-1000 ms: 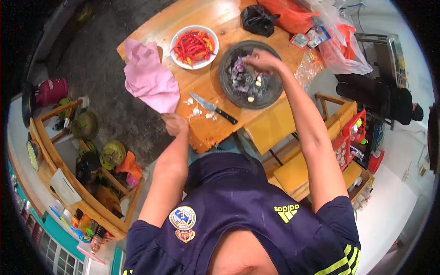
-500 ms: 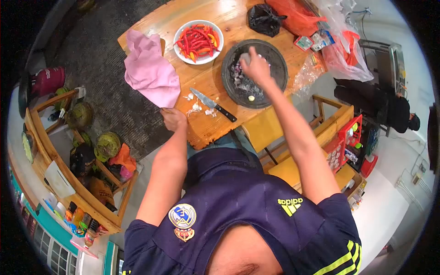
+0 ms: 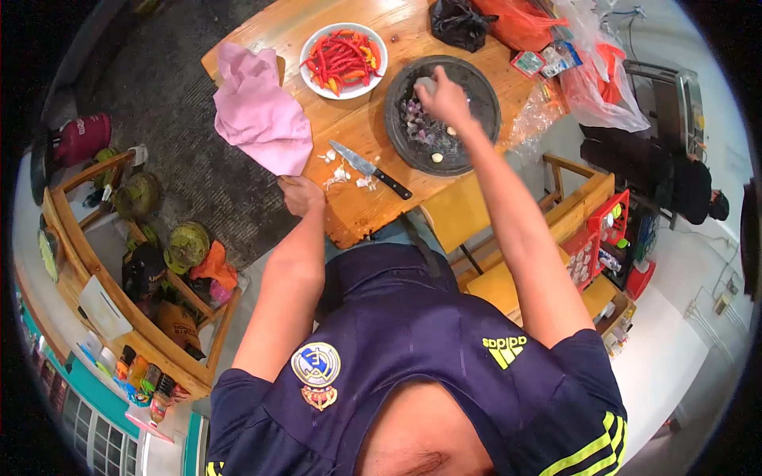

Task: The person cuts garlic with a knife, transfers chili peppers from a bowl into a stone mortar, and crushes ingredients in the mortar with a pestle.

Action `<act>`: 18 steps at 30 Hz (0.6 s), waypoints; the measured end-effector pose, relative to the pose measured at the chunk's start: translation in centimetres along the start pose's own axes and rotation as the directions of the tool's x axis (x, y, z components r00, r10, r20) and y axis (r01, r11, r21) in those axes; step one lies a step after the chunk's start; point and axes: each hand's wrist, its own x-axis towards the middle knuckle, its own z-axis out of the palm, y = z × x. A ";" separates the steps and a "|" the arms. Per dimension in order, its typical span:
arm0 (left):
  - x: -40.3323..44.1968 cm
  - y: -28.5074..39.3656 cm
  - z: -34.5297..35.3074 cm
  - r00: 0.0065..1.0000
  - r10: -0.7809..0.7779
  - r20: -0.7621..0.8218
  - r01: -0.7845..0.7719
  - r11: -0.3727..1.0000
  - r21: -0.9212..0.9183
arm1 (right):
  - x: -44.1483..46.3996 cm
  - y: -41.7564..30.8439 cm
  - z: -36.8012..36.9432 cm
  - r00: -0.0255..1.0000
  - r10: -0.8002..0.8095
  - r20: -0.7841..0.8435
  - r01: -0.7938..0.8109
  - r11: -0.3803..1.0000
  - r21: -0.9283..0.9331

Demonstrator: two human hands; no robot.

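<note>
My right hand (image 3: 447, 101) is closed on a grey stone pestle (image 3: 427, 84), mostly hidden under my fingers. It works inside a wide dark stone mortar (image 3: 398, 147), over crushed purple shallots (image 3: 416, 119). A pale garlic clove (image 3: 437, 158) lies near the mortar's front side, with another beside my wrist. My left hand (image 3: 303, 196) is curled round the left edge of the wooden table (image 3: 349, 218), just below a pink cloth (image 3: 258, 119). Between my hands lies a knife (image 3: 371, 169) with a black handle, next to garlic peelings (image 3: 340, 174).
A white bowl (image 3: 306, 75) of red and orange chillies stands behind the knife. Black (image 3: 462, 28), orange and clear plastic bags crowd the far right corner. A yellow stool (image 3: 456, 210) is by the table's front. Another person (image 3: 686, 190) is at the right.
The pestle in my right hand has shifted slightly up in the view within the mortar. More of the shallots and a second garlic clove now show. My left hand stays at the table edge.
</note>
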 end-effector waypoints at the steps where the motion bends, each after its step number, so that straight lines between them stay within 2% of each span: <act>1: 0.1 0.8 -0.2 1.000 -0.011 0.001 0.011 1.000 -0.018 | 1.5 0.0 -2.1 0.967 0.150 0.206 -0.165 0.985 0.057; 2: 0.2 0.8 -0.5 1.000 -0.003 0.017 0.003 1.000 -0.009 | 1.8 0.7 -2.6 0.950 0.161 0.268 -0.208 0.965 0.157; 3: 0.3 0.6 -0.7 1.000 0.003 0.030 -0.003 1.000 -0.005 | 0.6 1.1 -0.5 0.995 0.075 0.060 -0.077 0.996 0.036; 4: 0.3 0.9 -0.4 0.999 0.000 0.044 0.000 1.000 -0.006 | -1.3 1.2 1.3 0.990 -0.051 -0.135 0.035 0.993 -0.116; 5: 0.6 0.6 0.0 0.998 -0.019 0.064 0.020 1.000 -0.016 | -3.1 -1.4 1.0 0.998 0.034 -0.050 -0.039 0.994 -0.099; 8: 0.4 0.5 0.2 1.000 -0.009 0.015 0.009 1.000 0.009 | -1.8 -0.5 0.3 0.998 0.012 -0.065 -0.024 0.981 -0.195; 9: 0.5 0.6 0.1 0.998 -0.021 0.059 0.020 0.999 0.028 | 0.3 0.7 -0.8 0.999 0.041 0.014 -0.040 0.999 -0.023; 10: 0.0 0.8 0.2 0.998 -0.017 0.055 0.016 1.000 0.025 | 1.7 1.7 -2.1 0.993 0.082 0.084 -0.080 0.996 -0.026; 12: 0.3 0.7 0.0 1.000 -0.004 0.027 0.003 1.000 0.020 | 0.5 1.8 -0.7 0.991 0.126 0.050 -0.129 0.991 0.046; 13: 0.5 0.7 0.2 1.000 -0.005 0.019 0.006 1.000 -0.003 | -1.3 2.4 1.3 0.998 -0.030 -0.057 0.030 0.999 0.010; 14: 0.6 1.3 0.6 1.000 -0.013 0.011 0.013 1.000 -0.016 | -3.2 -0.1 0.8 0.995 0.103 -0.021 -0.103 0.995 -0.010; 16: 0.4 0.6 0.3 1.000 -0.011 0.011 0.011 1.000 0.008 | -3.6 -2.2 0.2 0.987 0.151 0.059 -0.137 0.972 -0.190; 18: 0.1 0.9 0.4 1.000 -0.013 0.026 0.013 1.000 0.020 | -0.6 0.5 -0.9 0.990 0.136 -0.027 -0.138 0.983 -0.119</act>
